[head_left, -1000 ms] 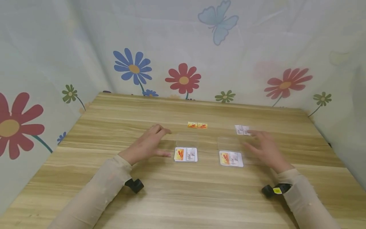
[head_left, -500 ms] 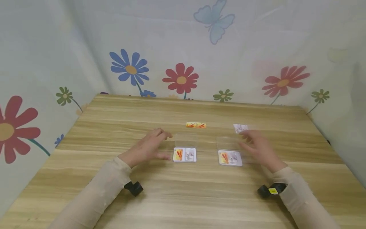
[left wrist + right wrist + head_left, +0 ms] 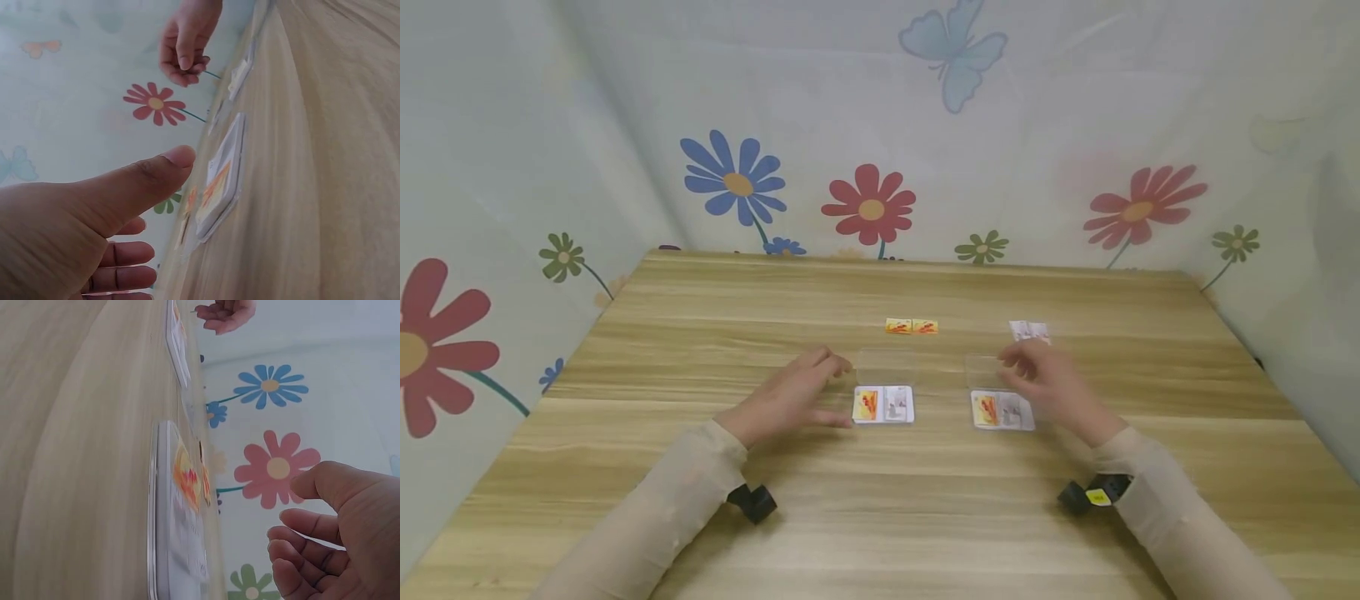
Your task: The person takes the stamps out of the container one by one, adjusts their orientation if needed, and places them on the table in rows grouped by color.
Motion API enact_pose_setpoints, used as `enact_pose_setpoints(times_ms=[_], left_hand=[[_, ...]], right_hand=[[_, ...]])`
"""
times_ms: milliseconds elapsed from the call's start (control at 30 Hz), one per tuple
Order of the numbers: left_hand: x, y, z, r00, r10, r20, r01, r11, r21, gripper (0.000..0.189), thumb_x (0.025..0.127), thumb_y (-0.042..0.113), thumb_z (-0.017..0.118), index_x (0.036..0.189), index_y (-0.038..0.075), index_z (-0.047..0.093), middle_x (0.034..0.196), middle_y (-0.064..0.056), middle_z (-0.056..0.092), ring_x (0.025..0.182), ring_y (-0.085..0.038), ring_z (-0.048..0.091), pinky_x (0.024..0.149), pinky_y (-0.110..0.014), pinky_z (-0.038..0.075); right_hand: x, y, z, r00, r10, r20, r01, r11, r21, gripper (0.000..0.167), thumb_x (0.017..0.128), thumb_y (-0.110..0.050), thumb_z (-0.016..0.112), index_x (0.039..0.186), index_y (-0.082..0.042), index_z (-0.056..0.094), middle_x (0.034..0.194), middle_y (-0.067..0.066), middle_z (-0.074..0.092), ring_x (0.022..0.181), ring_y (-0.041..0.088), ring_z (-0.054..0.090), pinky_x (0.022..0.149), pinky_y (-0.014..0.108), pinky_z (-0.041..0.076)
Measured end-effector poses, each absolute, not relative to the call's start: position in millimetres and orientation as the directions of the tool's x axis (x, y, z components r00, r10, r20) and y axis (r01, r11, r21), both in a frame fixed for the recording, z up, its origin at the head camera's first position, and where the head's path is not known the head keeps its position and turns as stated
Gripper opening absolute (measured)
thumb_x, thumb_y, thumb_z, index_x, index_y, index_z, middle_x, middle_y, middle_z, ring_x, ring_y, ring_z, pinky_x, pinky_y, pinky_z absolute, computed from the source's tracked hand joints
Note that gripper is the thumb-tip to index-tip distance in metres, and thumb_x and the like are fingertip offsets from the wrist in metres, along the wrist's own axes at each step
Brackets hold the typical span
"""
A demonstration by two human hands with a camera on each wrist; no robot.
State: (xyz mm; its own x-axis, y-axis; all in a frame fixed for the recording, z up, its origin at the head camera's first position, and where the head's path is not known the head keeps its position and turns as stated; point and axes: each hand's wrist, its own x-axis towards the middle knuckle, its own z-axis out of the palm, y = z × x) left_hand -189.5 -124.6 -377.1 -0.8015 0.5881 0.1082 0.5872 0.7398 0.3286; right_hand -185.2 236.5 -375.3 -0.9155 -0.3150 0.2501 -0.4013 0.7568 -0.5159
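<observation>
head view: we see the left case (image 3: 883,406) lying flat on the counter (image 3: 910,517), an orange picture (image 3: 866,405) and a grey picture (image 3: 896,404) side by side on its white top, both facing up, presumably so that we can read them at a glance. just beyond the left case lies a clear panel (image 3: 887,367); we take it for a lid folded back, which would explain why the pictures lie uncovered. the right case (image 3: 1002,410) sits to the right of the left case, well apart, with the same two colours in the same order and a second clear panel (image 3: 983,372), perhaps so that each hand has a side to itself. farther beyond the left case lie two orange cards (image 3: 902,326) in a row; beyond it and well to the right lie two pale cards (image 3: 1026,328), grouped by colour, it seems.

our left hand (image 3: 790,396) hovers just left of the left case, thumb and fingers wide apart, holding nothing. our right hand (image 3: 1051,383) hangs to the right of the left case, over the second clear panel, its fingers loosely bent and narrower, holding nothing, likely raised so as not to disturb the cards.
</observation>
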Motion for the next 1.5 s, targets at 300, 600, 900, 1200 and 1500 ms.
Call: enact_pose_setpoints(times_ms=[300, 600, 900, 1200, 1500], left_hand=[[-189.1, -124.0, -384.4, -0.799, 0.589, 0.124, 0.594, 0.737, 0.323, 0.065, 0.071, 0.043, 0.082, 0.12, 0.008, 0.058, 0.11, -0.006, 0.057, 0.096, -0.019, 0.055, 0.085, -0.036, 0.05], [-189.9, -120.2, -389.8, -0.806, 0.584, 0.094, 0.579, 0.747, 0.326, 0.065, 0.072, 0.044, 0.081, 0.12, 0.008, 0.057, 0.11, -0.006, 0.058, 0.098, -0.018, 0.055, 0.087, -0.036, 0.05], [-191.5, -117.1, -395.7, -0.801, 0.588, 0.115, 0.59, 0.742, 0.318, 0.061, 0.072, 0.042, 0.082, 0.116, 0.009, 0.059, 0.108, -0.004, 0.058, 0.099, -0.019, 0.056, 0.089, -0.037, 0.049], [-190.6, -115.5, -401.5, -0.805, 0.578, 0.131, 0.589, 0.753, 0.294, 0.06, 0.071, 0.044, 0.081, 0.115, 0.008, 0.061, 0.109, -0.005, 0.058, 0.101, -0.02, 0.056, 0.091, -0.036, 0.049], [-190.7, -113.4, -404.7, -0.793, 0.581, 0.182, 0.609, 0.747, 0.267, 0.058, 0.072, 0.044, 0.081, 0.111, 0.006, 0.063, 0.105, -0.004, 0.059, 0.097, -0.019, 0.055, 0.088, -0.036, 0.048]], right_hand=[[-184.3, 213.2, -373.3, -0.908, -0.359, 0.217, -0.417, 0.715, -0.561, 0.02, 0.088, -0.011, 0.067, 0.106, -0.001, 0.065, 0.093, 0.007, 0.065, 0.079, 0.014, 0.053, 0.07, 0.024, 0.046], [-185.6, 191.1, -375.8, -0.889, -0.401, 0.222, -0.452, 0.693, -0.562, 0.02, 0.087, -0.01, 0.068, 0.103, 0.0, 0.066, 0.092, 0.007, 0.064, 0.078, 0.013, 0.054, 0.069, 0.024, 0.047], [-184.6, 171.9, -378.4, -0.874, -0.435, 0.217, -0.472, 0.657, -0.588, 0.019, 0.086, -0.009, 0.067, 0.103, 0.0, 0.066, 0.092, 0.009, 0.066, 0.079, 0.015, 0.056, 0.07, 0.024, 0.048], [-183.5, 154.0, -381.9, -0.872, -0.46, 0.165, -0.45, 0.624, -0.639, 0.019, 0.087, -0.01, 0.066, 0.104, -0.001, 0.065, 0.094, 0.007, 0.064, 0.083, 0.015, 0.055, 0.073, 0.024, 0.048], [-185.0, 142.7, -384.2, -0.866, -0.476, 0.154, -0.455, 0.622, -0.637, 0.019, 0.088, -0.015, 0.066, 0.104, -0.004, 0.066, 0.092, 0.004, 0.063, 0.083, 0.013, 0.055, 0.073, 0.023, 0.048]])
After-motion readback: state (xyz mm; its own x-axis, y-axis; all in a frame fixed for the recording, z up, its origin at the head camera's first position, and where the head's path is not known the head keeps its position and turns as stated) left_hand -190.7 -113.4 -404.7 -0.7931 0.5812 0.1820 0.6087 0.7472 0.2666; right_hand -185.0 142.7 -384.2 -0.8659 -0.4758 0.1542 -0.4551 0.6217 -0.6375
